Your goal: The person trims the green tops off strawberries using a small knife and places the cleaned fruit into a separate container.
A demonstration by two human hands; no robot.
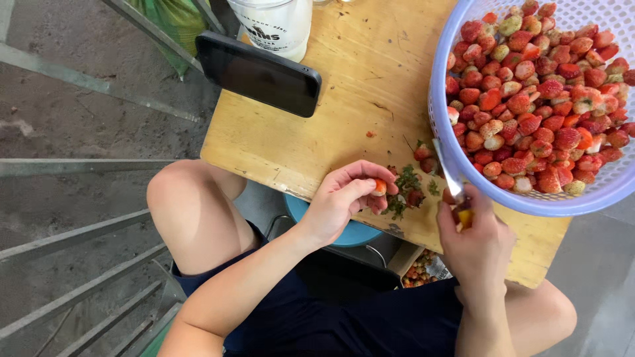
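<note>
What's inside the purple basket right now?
The basket is piled with red strawberries, some pale or whitish. Lower layers and the basket's bottom are hidden by the top berries.

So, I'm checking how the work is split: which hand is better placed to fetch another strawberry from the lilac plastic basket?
Probably the right hand: it sits against the lilac plastic basket, though it holds a small knife. The left hand is farther off, pinching a strawberry.

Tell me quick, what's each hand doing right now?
Left hand: fingers closed on a strawberry.
Right hand: closed on a small knife.
</note>
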